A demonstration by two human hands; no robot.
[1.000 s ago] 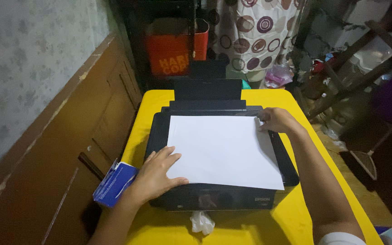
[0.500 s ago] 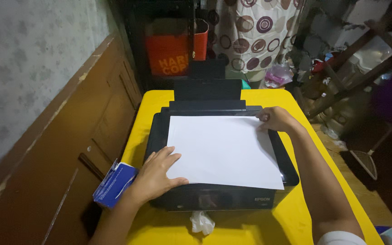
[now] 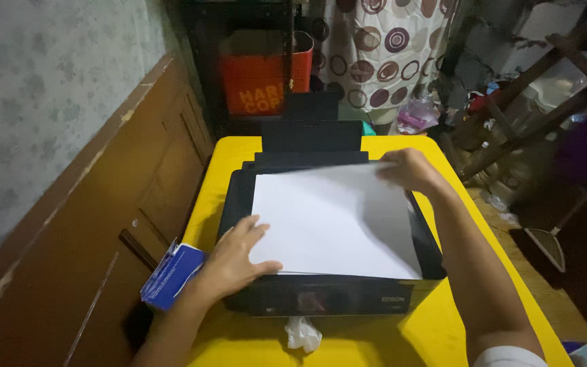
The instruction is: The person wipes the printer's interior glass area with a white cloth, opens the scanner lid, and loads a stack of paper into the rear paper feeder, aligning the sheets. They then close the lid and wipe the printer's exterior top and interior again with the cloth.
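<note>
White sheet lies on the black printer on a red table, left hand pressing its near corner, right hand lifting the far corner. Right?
Not quite: the table is yellow, as the head view shows. The rest holds.

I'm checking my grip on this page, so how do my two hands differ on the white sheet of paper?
The left hand lies flat, fingers spread, on the near left corner of the white sheet of paper. The right hand pinches the far right corner, which curls up off the black printer. Both touch the sheet.
</note>
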